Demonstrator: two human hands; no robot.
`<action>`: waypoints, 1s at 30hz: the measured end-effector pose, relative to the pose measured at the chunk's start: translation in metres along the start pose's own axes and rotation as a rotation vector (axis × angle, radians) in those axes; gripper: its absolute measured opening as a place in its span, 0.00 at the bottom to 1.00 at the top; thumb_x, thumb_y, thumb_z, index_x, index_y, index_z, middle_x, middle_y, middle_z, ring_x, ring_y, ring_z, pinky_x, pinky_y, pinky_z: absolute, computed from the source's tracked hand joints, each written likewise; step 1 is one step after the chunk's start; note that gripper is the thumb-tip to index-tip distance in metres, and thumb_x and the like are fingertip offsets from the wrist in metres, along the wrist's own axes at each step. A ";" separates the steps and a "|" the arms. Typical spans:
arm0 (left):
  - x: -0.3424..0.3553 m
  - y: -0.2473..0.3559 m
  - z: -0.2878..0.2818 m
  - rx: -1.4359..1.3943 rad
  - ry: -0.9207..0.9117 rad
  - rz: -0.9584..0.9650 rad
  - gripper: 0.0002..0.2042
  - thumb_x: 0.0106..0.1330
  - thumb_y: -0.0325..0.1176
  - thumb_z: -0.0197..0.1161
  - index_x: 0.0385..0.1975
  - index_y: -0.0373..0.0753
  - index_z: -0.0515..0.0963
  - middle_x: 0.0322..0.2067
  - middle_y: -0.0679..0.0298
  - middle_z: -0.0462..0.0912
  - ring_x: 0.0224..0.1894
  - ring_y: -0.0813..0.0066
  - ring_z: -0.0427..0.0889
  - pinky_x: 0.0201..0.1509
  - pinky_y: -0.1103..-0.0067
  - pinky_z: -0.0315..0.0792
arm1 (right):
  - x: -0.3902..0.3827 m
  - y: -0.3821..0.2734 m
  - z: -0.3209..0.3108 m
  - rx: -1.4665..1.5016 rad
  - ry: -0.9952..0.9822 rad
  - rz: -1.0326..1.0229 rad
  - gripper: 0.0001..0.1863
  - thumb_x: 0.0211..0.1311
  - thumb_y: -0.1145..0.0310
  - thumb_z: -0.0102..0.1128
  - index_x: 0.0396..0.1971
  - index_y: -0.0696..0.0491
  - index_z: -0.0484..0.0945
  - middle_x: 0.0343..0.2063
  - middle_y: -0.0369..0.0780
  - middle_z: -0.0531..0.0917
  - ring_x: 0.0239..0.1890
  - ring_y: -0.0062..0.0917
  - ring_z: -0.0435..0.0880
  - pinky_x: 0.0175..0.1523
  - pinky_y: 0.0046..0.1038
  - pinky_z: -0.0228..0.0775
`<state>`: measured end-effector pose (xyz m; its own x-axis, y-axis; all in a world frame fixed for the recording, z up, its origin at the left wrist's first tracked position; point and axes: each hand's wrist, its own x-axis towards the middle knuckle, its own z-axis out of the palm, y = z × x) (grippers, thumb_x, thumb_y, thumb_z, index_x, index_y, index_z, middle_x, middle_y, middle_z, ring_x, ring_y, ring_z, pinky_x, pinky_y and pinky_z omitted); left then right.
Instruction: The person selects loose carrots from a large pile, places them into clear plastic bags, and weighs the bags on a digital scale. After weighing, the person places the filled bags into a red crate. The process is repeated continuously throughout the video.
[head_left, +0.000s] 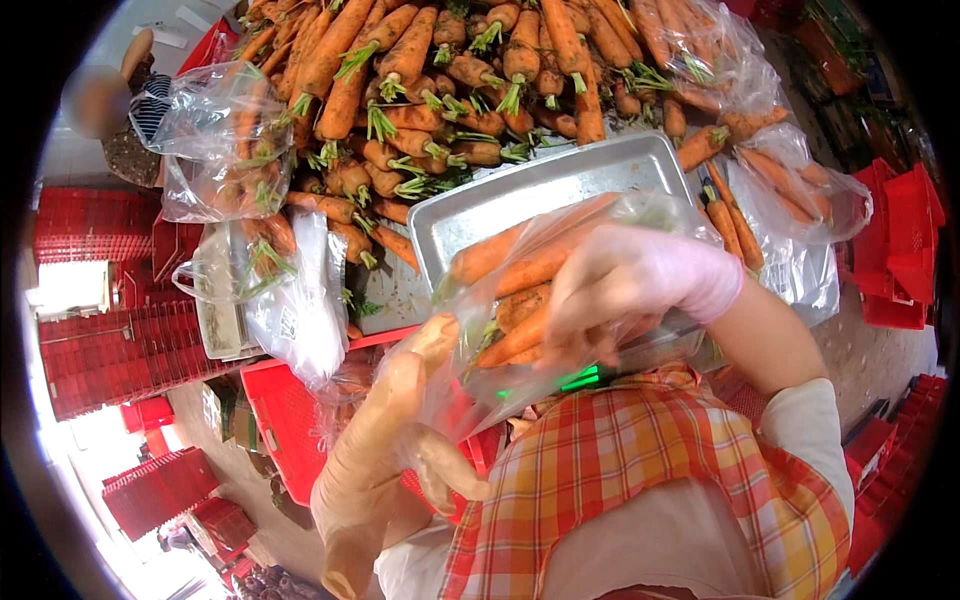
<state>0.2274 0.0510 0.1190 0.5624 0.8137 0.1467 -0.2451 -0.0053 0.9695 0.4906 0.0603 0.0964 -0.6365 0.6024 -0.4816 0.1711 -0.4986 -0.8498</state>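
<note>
A clear plastic bag of carrots [525, 270] lies over the near part of a shallow metal tray [455, 215]. My right hand [620, 285], in a pale glove and smeared by motion, is closed over the bag's right side with its fingers curled down. Part of the bag and some carrots are hidden under it. At the bag's left end is my left hand [395, 430], in a yellowish, wrinkled glove. Its fingers are spread wide, and loose plastic film lies against them. Behind the tray rises a big pile of carrots [400, 120] with short green stems.
Filled bags of carrots stand left [225, 150] and right [790, 180] of the tray. Left of it hangs a stack of clear plastic bags [300, 300]. A green lit display [580, 378] shows below the tray. Red crates [285, 425] surround the table. Another person [140, 120] stands far left.
</note>
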 end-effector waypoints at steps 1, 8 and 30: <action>0.003 0.001 0.002 0.004 -0.012 0.002 0.56 0.53 0.78 0.39 0.70 0.32 0.47 0.56 0.28 0.64 0.14 0.70 0.78 0.12 0.87 0.69 | 0.012 0.014 0.001 -0.128 -0.018 -0.121 0.13 0.63 0.68 0.53 0.36 0.60 0.83 0.27 0.42 0.84 0.25 0.24 0.83 0.36 0.28 0.75; -0.003 0.007 0.006 0.014 0.002 0.011 0.56 0.52 0.78 0.40 0.70 0.32 0.47 0.56 0.28 0.64 0.14 0.70 0.78 0.12 0.86 0.69 | 0.100 0.013 0.027 -0.917 -0.103 -0.182 0.16 0.48 0.70 0.62 0.41 0.52 0.80 0.34 0.45 0.84 0.33 0.36 0.82 0.38 0.32 0.73; -0.003 0.003 0.007 -0.003 -0.066 -0.001 0.58 0.51 0.78 0.43 0.70 0.32 0.46 0.57 0.28 0.62 0.15 0.69 0.79 0.13 0.86 0.70 | 0.073 0.039 0.035 0.076 0.432 -0.452 0.12 0.68 0.69 0.50 0.48 0.53 0.76 0.33 0.40 0.83 0.38 0.22 0.82 0.42 0.24 0.76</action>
<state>0.2304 0.0447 0.1233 0.6137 0.7734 0.1586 -0.2473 -0.0025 0.9689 0.4243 0.0626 0.0356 -0.2693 0.9536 -0.1346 -0.1080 -0.1688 -0.9797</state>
